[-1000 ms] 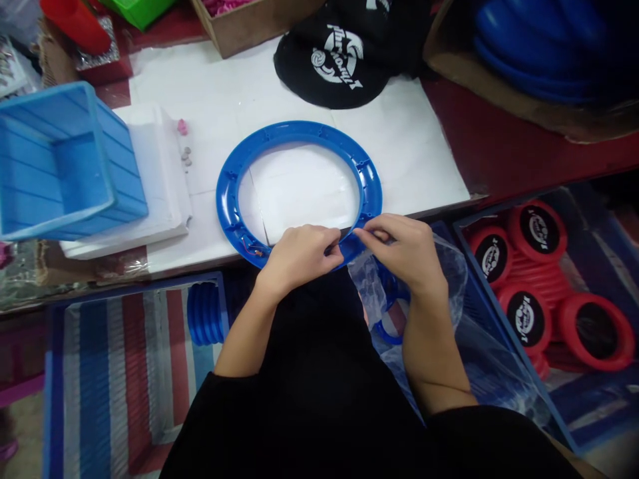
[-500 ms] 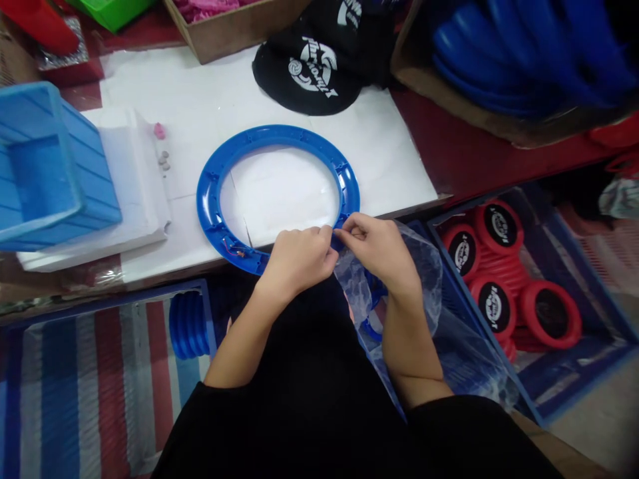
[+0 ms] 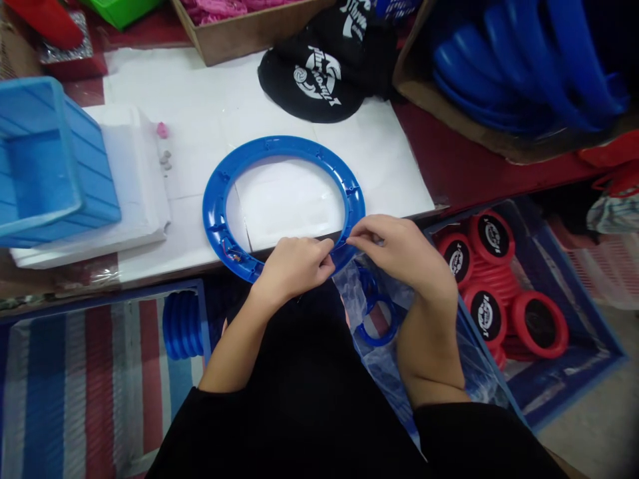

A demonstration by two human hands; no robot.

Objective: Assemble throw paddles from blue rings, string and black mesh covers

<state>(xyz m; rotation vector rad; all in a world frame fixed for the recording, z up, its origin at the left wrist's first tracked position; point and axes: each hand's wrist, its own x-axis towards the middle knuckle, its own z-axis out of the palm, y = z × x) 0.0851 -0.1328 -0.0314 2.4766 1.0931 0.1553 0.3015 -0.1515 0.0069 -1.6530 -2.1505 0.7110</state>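
Observation:
A large blue plastic ring (image 3: 215, 203) lies over the table's front edge, its ribbed hollow side up. Thin wires and a small part (image 3: 234, 255) sit in its channel at the near left. My left hand (image 3: 294, 266) is closed round the ring's near rim, the thumb lying toward the right. At the near right of the ring, my right hand (image 3: 402, 251) pinches with thumb and forefinger just over the channel. Something thin may be between those fingertips, but it is too small to make out.
A light-blue bin (image 3: 90, 163) stands on white sheets at left. Black printed fabric (image 3: 299, 100) lies behind the ring. A box of blue rings (image 3: 479, 80) stands at back right. Below are a crate of red rings (image 3: 542, 322) and a striped-lined crate (image 3: 100, 372).
My right hand has shifted right and slightly away from my left hand, along the ring's rim. My left hand keeps its hold. The view has shifted slightly.

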